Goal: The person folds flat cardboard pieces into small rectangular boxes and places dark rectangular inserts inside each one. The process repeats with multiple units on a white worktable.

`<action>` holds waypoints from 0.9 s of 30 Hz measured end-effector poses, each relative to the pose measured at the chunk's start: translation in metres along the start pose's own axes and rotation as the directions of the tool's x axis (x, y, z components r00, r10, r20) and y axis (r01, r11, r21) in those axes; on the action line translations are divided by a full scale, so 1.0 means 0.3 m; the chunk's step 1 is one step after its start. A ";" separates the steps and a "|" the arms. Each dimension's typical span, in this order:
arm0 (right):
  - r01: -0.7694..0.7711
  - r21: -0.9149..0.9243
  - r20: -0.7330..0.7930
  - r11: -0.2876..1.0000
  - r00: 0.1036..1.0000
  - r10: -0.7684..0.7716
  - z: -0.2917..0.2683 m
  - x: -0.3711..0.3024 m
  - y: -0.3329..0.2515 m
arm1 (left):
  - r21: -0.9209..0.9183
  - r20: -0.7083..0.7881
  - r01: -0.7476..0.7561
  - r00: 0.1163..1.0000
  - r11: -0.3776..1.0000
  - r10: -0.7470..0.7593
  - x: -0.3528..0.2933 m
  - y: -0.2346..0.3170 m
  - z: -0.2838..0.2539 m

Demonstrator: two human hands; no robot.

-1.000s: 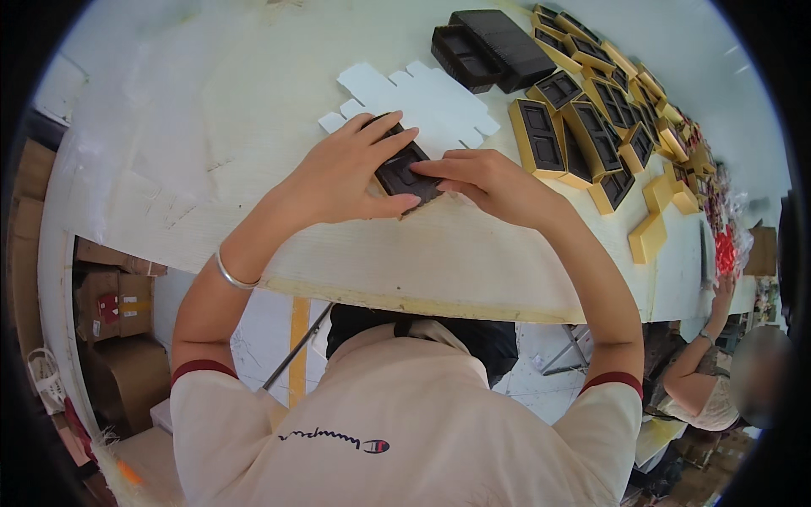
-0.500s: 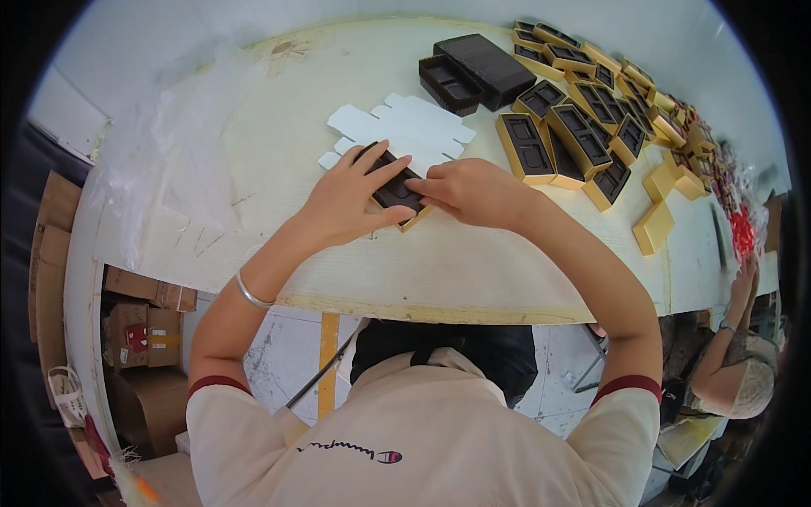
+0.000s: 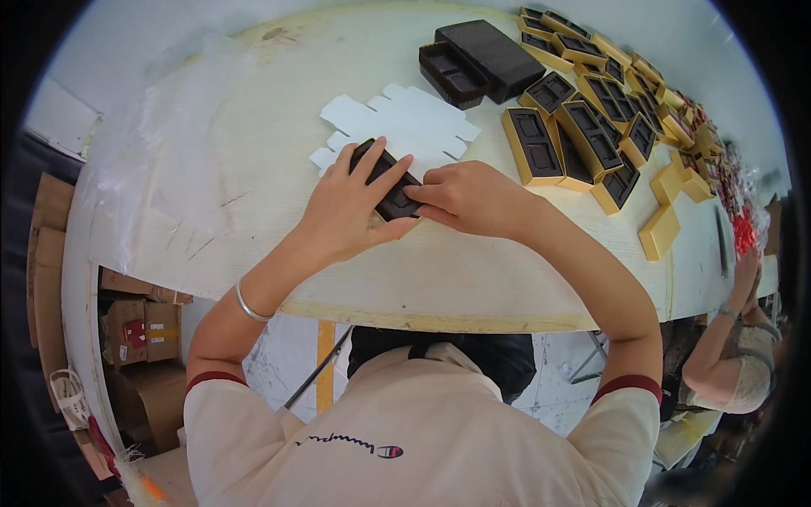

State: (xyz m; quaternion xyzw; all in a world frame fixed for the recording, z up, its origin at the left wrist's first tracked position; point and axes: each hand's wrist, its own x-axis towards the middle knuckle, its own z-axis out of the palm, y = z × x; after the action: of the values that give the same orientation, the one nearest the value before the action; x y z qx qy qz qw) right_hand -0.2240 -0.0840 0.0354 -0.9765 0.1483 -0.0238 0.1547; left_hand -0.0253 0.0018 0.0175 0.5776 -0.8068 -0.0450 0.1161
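A small open gold box with a black plastic insert tray (image 3: pixel 394 201) lies tilted on the table between my hands. Across its left side stretches my left hand (image 3: pixel 342 204), fingers over the top and thumb at the near end, gripping it. My right hand (image 3: pixel 469 196) is closed at the tray's right edge, with its bent fingertips pressing on the tray; most of the gold wall is hidden. Just beyond lies a flat white die-cut box blank (image 3: pixel 397 122), partly covered by my left fingers.
Stacked black trays (image 3: pixel 494 61) stand at the back, with one loose black tray (image 3: pixel 452 76) beside them. Several gold boxes with black inserts (image 3: pixel 534 152) crowd the right. Clear plastic film (image 3: pixel 152 169) lies left. Another person's hand (image 3: pixel 745 275) is by red wrapping (image 3: pixel 743 230) at far right.
The view has shifted slightly. Both hands stay at the box, with my right fingertips still on the tray; the gold near edge shows less now.
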 end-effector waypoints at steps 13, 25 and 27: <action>-0.054 0.022 -0.488 0.998 0.871 0.058 0.174 -0.082 -0.074 | -0.015 0.066 -0.147 0.987 0.989 0.148 -0.001 -0.037 -0.054; -0.029 0.178 -0.545 0.984 0.829 0.123 0.198 -0.079 -0.081 | -0.116 -0.074 -0.180 0.982 0.977 0.173 0.042 -0.118 -0.016; 0.036 0.273 -0.545 0.961 0.829 0.124 0.167 -0.140 -0.077 | -0.152 -0.078 -0.155 0.986 0.976 0.144 0.020 -0.081 -0.014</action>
State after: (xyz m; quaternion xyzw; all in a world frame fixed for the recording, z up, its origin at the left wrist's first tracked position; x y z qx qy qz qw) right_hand -0.2530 -0.0358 -0.0053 -0.8926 0.2048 -0.3237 0.2378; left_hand -0.0036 -0.0115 0.0174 0.5055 -0.8376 -0.0804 0.1911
